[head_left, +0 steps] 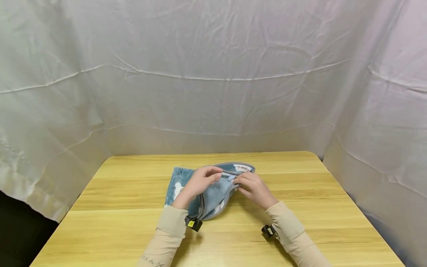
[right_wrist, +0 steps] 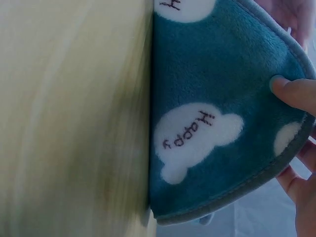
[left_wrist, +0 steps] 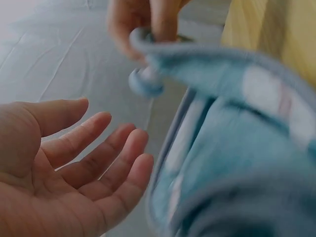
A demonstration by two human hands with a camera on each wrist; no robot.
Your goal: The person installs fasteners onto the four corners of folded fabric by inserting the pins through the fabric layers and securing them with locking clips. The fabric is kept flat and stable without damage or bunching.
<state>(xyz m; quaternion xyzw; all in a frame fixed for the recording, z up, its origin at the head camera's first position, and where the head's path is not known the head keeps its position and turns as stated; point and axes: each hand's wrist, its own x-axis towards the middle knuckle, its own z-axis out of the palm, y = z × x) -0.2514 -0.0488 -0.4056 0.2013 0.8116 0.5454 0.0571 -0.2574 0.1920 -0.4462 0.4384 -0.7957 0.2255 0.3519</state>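
A teal plush blanket with grey edging and white bear patches lies bunched on the table, partly lifted between the two hands. In the right wrist view, the blanket has "Happy" lettered on a bear patch. My right hand pinches its edge, the thumb on the plush face and fingers behind. Beside those fingers, a rounded light-blue button-like piece hangs at the edge. My left hand is held palm up with loosely bent fingers, holding nothing, just beside the cloth. Part of the blanket is hidden behind the left hand and forearm.
The wooden table stretches out around the blanket. Pale grey curtains hang behind it and at both sides. Small black cameras sit at the left wrist and right wrist.
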